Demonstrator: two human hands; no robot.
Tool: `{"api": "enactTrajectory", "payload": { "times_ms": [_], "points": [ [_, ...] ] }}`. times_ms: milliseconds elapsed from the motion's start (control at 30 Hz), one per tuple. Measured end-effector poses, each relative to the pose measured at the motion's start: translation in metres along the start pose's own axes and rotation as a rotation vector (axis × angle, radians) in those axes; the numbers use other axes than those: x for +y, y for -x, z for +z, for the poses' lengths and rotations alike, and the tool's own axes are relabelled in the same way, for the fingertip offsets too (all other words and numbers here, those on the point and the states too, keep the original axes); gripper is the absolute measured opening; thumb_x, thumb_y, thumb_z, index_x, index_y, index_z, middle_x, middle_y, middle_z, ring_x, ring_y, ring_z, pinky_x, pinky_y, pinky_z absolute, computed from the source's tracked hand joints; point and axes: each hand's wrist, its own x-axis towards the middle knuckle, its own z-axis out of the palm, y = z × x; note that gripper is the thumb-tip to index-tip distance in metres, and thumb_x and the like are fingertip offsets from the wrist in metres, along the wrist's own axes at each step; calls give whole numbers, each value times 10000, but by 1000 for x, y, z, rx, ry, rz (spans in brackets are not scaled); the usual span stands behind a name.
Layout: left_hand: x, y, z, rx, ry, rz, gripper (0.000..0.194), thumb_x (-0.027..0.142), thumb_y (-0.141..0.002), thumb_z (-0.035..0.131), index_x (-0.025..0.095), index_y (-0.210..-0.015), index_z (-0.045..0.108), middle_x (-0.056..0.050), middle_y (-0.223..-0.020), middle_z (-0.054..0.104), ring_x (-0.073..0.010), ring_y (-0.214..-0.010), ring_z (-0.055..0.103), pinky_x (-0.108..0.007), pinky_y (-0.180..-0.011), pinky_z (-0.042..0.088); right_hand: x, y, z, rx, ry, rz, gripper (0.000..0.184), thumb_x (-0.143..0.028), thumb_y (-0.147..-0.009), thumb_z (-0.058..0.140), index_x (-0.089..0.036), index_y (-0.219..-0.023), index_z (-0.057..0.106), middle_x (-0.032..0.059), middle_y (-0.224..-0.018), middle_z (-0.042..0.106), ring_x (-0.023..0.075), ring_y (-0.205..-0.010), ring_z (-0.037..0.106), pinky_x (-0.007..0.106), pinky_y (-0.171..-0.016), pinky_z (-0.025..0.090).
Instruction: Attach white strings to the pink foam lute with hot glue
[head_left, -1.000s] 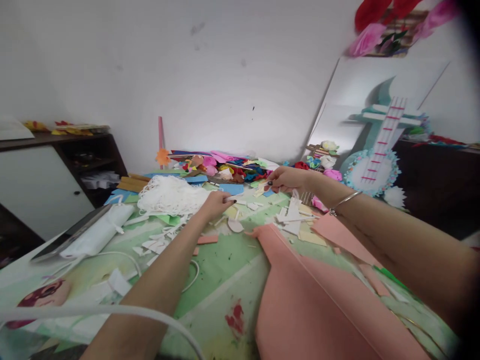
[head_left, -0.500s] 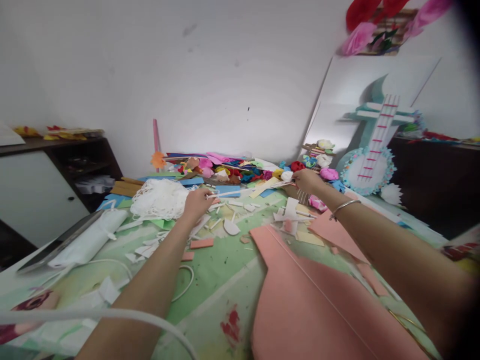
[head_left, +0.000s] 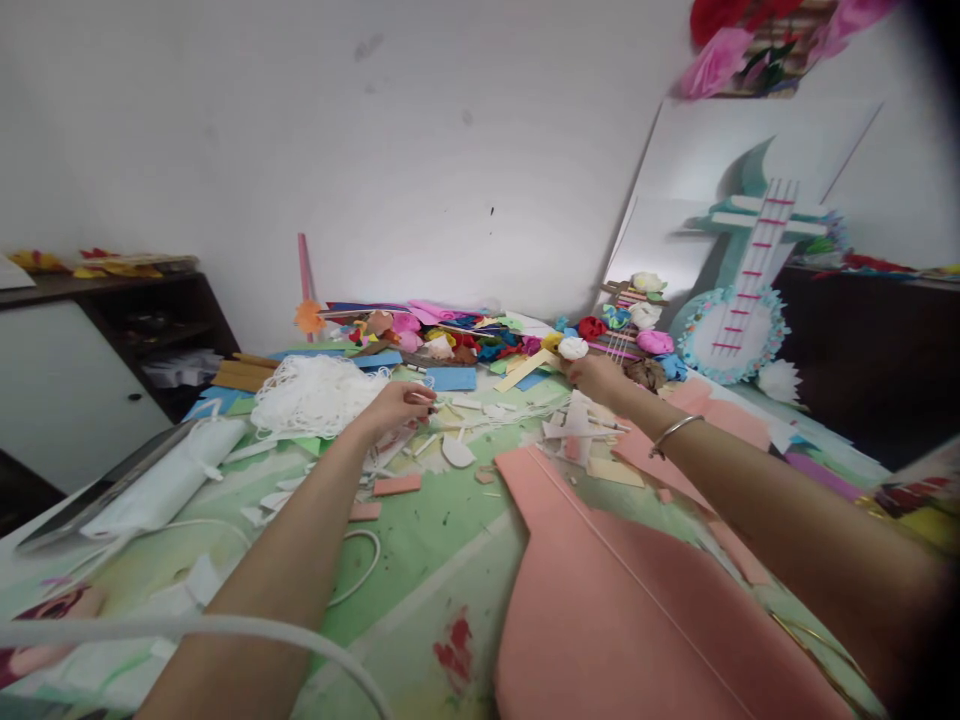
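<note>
White cord strands [head_left: 525, 411], one loose bundle, are running between left hand [head_left: 399, 405] and right hand [head_left: 591, 377], fingers curled, closure I cannot tell; seemingly light, limp, tangle-prone, best pinched near the ends.

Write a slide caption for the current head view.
Left hand near a tangled heap of thin white string, right hand beside a round white flower, beyond a salmon-pink long-necked cutout.

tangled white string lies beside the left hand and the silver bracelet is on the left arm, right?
No: the silver bracelet is on the right arm, as the head view shows. The tangled white string does lie beside the left hand.
</note>
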Motion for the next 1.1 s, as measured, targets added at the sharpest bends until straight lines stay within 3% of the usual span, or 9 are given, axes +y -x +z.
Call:
{"api": "enactTrajectory", "payload": {
  "times_ms": [133,233,400,600,767,967,1100],
  "points": [
    [11,6,3,-28,169,-1,471,418,-612,764,130,-975,677,-150,-912,730,-186,-664,670,-261,-546,471,-58,1,9,-50,-263,-210,153,-246,-906,612,-134,-996,665,57,-1051,683,188,-999,637,410,-911,497],
    [20,10,7,-72,270,22,513,458,-637,763,120,-1012,669,-166,-951,727,-206,-746,695,-303,-659,525,-104,1,17,-56,-430,-300,153,-171,-870,643,-132,-1014,676,51,-1002,710,166,-937,660,357,-875,511],
    [26,12,12,-190,342,115,570,294,-541,853,137,-1057,668,-134,-982,730,-235,-876,696,-351,-822,530,-147,2,21,-26,-580,-324,155,-121,-803,673,-133,-955,701,42,-941,731,139,-860,672,256,-782,503],
    [24,10,17,-181,398,135,589,183,-501,856,153,-1051,646,-100,-908,746,-222,-833,699,-332,-772,525,-152,11,17,84,-602,-320,200,-77,-748,657,-176,-904,735,37,-969,719,178,-944,631,251,-846,435],
    [25,12,21,-189,390,143,608,202,-514,857,147,-1085,653,-109,-902,751,-226,-812,704,-349,-790,530,-149,11,21,83,-675,-315,133,-113,-745,660,-201,-767,758,17,-865,721,186,-901,622,266,-855,419],
    [27,12,25,-95,396,138,466,276,-501,877,103,-913,744,-133,-880,755,-274,-851,702,-398,-844,529,-147,9,26,72,-918,-170,107,-189,-684,709,-157,-771,762,8,-736,704,182,-784,626,265,-750,453],
    [26,10,25,-16,470,130,381,267,-510,870,99,-834,759,-119,-801,755,-255,-827,710,-396,-885,534,-148,10,23,51,-1103,-56,122,-167,-690,684,-125,-790,741,-8,-633,660,135,-651,597,260,-671,465]
  ]
}}
